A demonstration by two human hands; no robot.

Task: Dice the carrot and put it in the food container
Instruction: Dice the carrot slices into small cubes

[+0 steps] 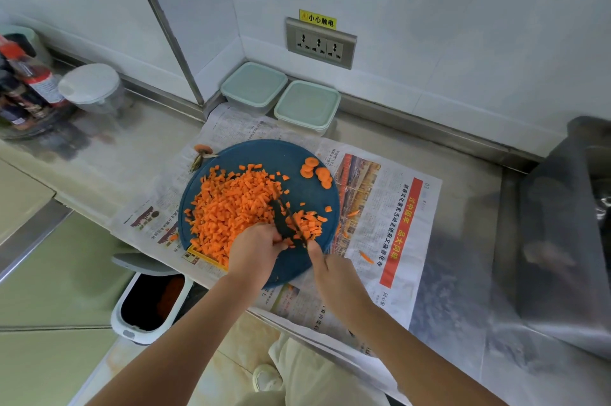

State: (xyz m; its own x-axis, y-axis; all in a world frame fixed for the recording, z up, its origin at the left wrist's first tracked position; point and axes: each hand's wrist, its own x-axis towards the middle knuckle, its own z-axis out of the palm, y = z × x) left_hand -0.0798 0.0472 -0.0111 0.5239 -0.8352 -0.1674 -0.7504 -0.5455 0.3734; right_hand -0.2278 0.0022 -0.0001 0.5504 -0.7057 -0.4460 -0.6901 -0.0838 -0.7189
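Dice (231, 207) heap across the board (297, 154): light, damp, loose, apt to scatter; scoop, don't pinch. Slices (315, 172) lie at 1 o'clock. Left hand (254, 246) curls onto carrot (286, 242) at 5 o'clock; right hand (334, 270) grips the knife (282, 218). Lidded containers (254, 88) at 12 o'clock.

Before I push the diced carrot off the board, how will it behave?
The diced carrot is a loose heap of cubes, so it would probably spread, not move together. Some lie near the cutting board rim, so strays may fall onto the newspaper.
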